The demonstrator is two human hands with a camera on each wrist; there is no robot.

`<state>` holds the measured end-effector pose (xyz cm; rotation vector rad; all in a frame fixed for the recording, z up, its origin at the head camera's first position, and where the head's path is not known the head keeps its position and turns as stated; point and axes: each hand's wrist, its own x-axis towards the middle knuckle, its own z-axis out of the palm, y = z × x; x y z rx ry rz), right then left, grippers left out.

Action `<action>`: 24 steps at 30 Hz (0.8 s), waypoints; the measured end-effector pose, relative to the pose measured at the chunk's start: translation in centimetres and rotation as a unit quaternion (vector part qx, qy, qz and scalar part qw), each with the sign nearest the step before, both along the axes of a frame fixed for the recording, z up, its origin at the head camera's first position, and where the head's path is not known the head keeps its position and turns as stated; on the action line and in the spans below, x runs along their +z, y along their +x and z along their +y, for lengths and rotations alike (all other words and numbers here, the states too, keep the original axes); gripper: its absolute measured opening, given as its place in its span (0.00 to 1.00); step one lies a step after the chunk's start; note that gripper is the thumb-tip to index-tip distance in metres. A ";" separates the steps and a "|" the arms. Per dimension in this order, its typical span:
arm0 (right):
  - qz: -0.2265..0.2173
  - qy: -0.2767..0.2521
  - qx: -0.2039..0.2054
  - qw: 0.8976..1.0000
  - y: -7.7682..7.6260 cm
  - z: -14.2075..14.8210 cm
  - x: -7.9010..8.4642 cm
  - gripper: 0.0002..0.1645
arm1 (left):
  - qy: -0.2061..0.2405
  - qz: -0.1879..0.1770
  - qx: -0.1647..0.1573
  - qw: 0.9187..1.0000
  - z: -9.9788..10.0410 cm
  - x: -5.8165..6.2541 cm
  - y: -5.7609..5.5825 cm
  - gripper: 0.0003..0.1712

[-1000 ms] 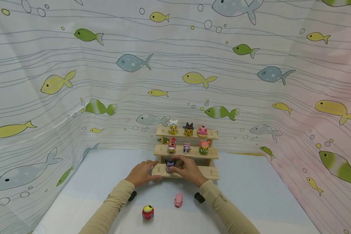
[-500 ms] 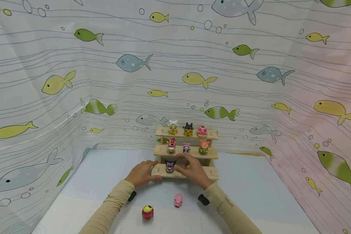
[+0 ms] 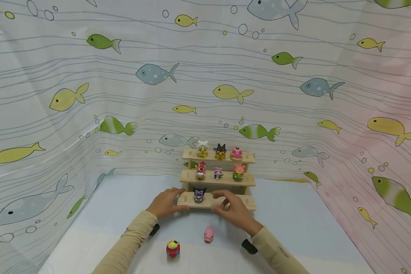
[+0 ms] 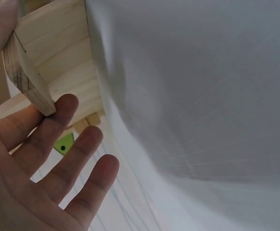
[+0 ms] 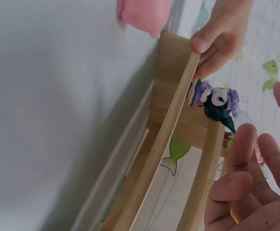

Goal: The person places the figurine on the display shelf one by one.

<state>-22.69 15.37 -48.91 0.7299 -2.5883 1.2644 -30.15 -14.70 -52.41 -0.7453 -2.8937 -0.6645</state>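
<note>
A three-tier wooden display shelf (image 3: 205,205) stands at the back of the table. My left hand (image 3: 166,204) grips the left end of its lowest tier; the left wrist view shows the thumb on one side of the board end (image 4: 27,79) and fingers on the other. On that tier, near the left end, stands a black-and-purple figurine (image 3: 198,195) with pointed ears. My right hand (image 3: 234,211) holds nothing; its fingers are loosely bent in front of the tier's right half, apart from the figurine. In the right wrist view that figurine (image 5: 218,102) stands beyond the fingertips.
A pink pig figurine (image 3: 208,234) and a red-and-yellow figurine (image 3: 172,248) are on the table in front, between the forearms. Several figurines, such as a pink-and-green one (image 3: 239,172), fill the upper two tiers. A fish-patterned curtain (image 3: 198,83) surrounds the table.
My right hand has let go of the black-and-purple figurine and drawn back to the right. The figurine stays on the lowest tier. My left hand has stayed on the shelf end.
</note>
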 end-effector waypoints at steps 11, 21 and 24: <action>-0.024 0.049 0.015 0.998 2.1 0.9 -1.1 0.32 | -0.004 0.003 -0.001 1.000 0.0 -0.1 -0.1 0.48; -0.078 0.122 0.066 0.987 3.2 0.1 -3.0 0.39 | 0.000 0.004 -0.004 1.000 -0.1 -0.1 -0.1 0.48; -0.089 0.135 0.063 0.985 3.4 -0.3 -3.1 0.40 | 0.003 0.005 -0.004 1.000 -0.1 -0.1 -0.1 0.48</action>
